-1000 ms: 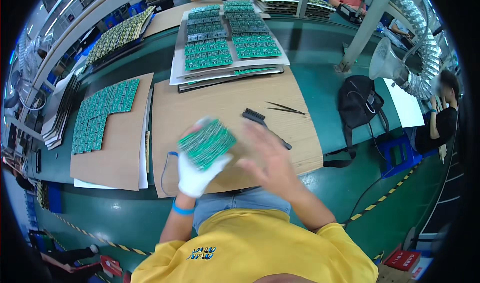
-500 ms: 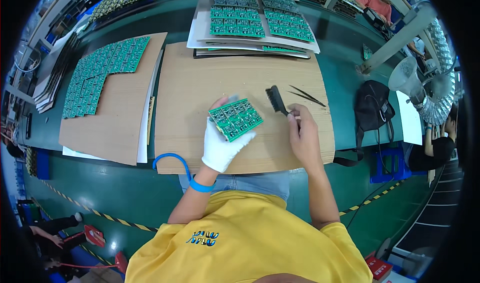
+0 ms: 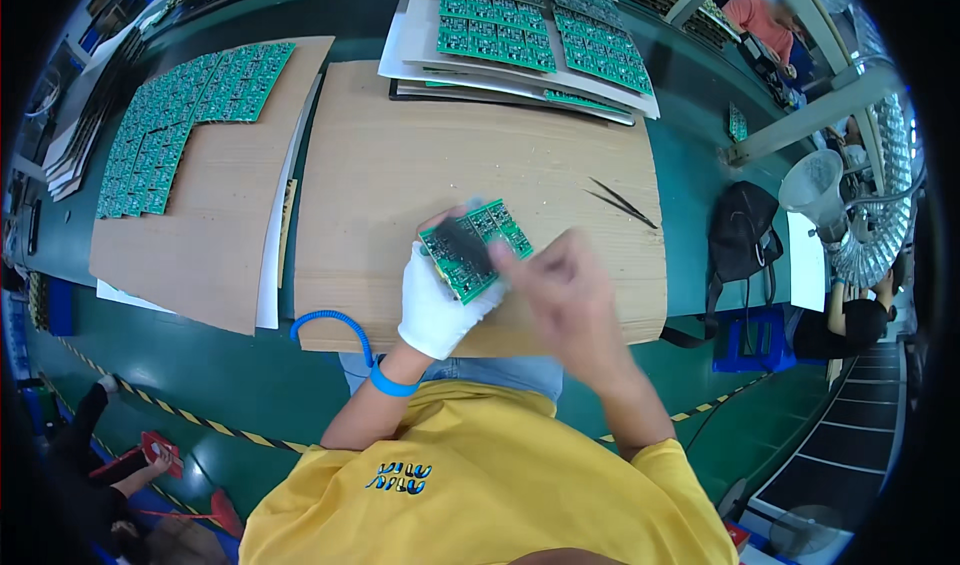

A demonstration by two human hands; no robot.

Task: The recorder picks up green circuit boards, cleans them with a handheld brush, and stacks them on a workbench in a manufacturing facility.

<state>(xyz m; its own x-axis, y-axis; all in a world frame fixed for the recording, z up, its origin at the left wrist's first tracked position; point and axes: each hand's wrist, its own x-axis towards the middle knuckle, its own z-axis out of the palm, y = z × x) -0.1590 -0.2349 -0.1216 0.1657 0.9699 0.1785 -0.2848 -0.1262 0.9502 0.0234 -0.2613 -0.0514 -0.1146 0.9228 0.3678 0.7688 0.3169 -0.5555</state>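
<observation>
My left hand (image 3: 432, 310), in a white glove with a blue wrist strap (image 3: 394, 379), holds a green circuit board (image 3: 507, 227) tilted above the cardboard. Bare and blurred by motion, my right hand (image 3: 565, 290) is closed on a black brush (image 3: 463, 248). The bristle end lies over the left part of the board; its handle is mostly hidden in my fingers. Dark tweezers (image 3: 622, 203) rest on the cardboard sheet (image 3: 380, 155), beyond my right hand.
Green boards (image 3: 190, 105) lie in rows on a cardboard piece (image 3: 215, 225) at left. More boards (image 3: 497, 25) top a stack of sheets at the back. At right are a black bag (image 3: 743, 230) and a metal duct (image 3: 868, 235). Other people sit beyond the bench.
My right hand has swung left with the brush, bringing it from beside the tweezers onto the board. My left hand still holds the board in nearly the same place. The view has shifted slightly.
</observation>
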